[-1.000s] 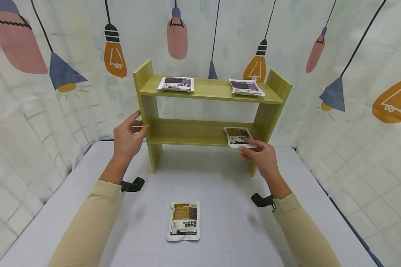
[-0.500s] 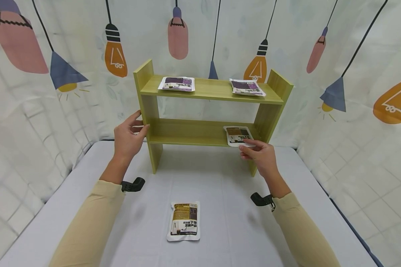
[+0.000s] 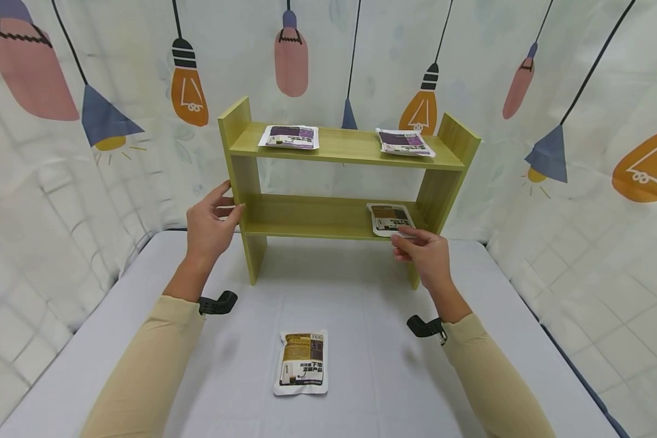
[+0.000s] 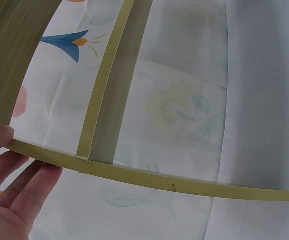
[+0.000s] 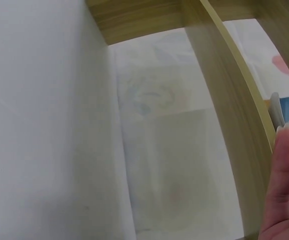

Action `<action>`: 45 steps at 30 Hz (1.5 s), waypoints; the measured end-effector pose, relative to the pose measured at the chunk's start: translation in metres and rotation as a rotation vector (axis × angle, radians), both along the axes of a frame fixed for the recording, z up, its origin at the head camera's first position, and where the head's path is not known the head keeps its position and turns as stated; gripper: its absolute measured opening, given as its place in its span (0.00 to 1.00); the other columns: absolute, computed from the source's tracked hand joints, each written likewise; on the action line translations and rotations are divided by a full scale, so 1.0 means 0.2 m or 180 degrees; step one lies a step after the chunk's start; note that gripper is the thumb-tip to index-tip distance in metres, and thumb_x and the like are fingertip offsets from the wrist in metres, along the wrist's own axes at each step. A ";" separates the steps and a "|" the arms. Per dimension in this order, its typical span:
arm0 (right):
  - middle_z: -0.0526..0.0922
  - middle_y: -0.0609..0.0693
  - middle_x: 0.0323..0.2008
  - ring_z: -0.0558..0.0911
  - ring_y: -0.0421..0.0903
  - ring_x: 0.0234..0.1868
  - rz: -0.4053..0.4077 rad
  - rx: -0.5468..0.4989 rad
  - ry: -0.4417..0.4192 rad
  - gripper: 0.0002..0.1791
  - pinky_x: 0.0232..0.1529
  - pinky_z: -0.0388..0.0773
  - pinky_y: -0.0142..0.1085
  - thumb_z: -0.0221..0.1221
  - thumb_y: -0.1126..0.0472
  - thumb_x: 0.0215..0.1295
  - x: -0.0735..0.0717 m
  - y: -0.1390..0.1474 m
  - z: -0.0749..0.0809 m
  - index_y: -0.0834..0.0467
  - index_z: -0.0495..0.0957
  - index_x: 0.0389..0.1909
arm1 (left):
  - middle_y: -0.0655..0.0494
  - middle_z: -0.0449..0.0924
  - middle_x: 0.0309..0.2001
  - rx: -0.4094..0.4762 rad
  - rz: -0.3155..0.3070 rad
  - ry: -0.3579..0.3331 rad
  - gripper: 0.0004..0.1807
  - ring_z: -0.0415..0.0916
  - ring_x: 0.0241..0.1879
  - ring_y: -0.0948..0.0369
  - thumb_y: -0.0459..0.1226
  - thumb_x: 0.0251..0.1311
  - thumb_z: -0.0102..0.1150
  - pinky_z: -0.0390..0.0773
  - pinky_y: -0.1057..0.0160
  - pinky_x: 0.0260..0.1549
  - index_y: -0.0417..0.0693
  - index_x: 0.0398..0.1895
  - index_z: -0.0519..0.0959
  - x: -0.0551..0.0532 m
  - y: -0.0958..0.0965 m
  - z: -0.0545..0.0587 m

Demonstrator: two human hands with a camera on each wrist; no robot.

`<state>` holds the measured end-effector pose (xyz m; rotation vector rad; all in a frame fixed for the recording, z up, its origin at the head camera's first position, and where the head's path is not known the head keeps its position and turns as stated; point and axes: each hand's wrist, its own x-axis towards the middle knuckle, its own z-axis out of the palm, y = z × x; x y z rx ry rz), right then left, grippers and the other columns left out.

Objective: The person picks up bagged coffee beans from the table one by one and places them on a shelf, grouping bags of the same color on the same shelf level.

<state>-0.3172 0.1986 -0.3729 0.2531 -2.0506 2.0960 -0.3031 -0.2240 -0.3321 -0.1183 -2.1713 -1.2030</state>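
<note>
A green wooden two-tier shelf [image 3: 317,216] stands on the white-covered table. My left hand [image 3: 210,222] grips the edge of its left side panel, and in the left wrist view the thumb and fingers [image 4: 39,187] lie on opposite sides of that panel. On the right of the lower tier lies a white pouch with a brown and black label [image 3: 390,219]. My right hand [image 3: 424,252] pinches this pouch's near right corner. In the right wrist view the thumb [image 5: 283,165] is beside the shelf board's front edge, with only a sliver of the pouch [image 5: 276,110] showing.
Two pouches with purple labels lie on the top tier, a left one [image 3: 289,137] and a right one [image 3: 405,143]. Another brown-labelled pouch [image 3: 302,363] lies on the table [image 3: 361,377] in front of the shelf. A lamp-patterned curtain [image 3: 328,73] hangs behind.
The pouch on the lower tier has slid slightly back, farther onto the board. My right hand has shifted a little with it. My left hand has stayed on the panel.
</note>
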 end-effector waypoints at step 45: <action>0.89 0.58 0.46 0.90 0.49 0.35 0.0035 0.0461 0.0089 0.19 0.40 0.89 0.34 0.73 0.56 0.60 0.27 -0.23 -0.23 0.58 0.87 0.51 | 0.42 0.86 0.54 0.0047 0.0006 -0.0076 0.30 0.87 0.50 0.46 0.43 0.71 0.61 0.86 0.47 0.50 0.63 0.75 0.69 0.00 0.01 0.00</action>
